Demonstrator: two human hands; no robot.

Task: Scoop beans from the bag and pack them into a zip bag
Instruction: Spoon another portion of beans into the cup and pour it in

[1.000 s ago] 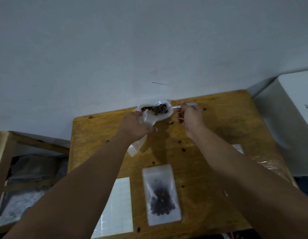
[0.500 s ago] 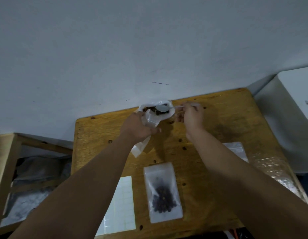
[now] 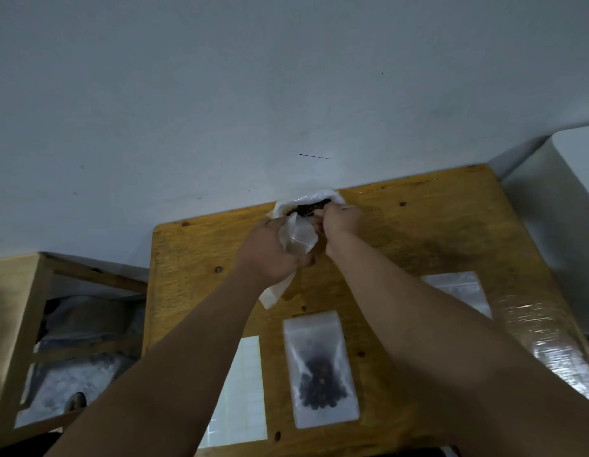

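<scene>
A white bag of dark beans stands open at the far edge of the wooden table. My left hand grips a small clear zip bag held up just in front of the bean bag. My right hand is curled around a spoon handle at the zip bag's mouth; the spoon bowl is hidden behind my fingers and the plastic. A filled zip bag with dark beans lies flat near the table's front.
A sheet of white labels lies left of the filled bag. Empty clear zip bags lie at the right, beside shiny plastic wrap. A white appliance stands right of the table, a wooden frame left.
My right hand has moved left from beside the bean bag to the mouth of the zip bag. My left hand has raised the zip bag slightly toward it.
</scene>
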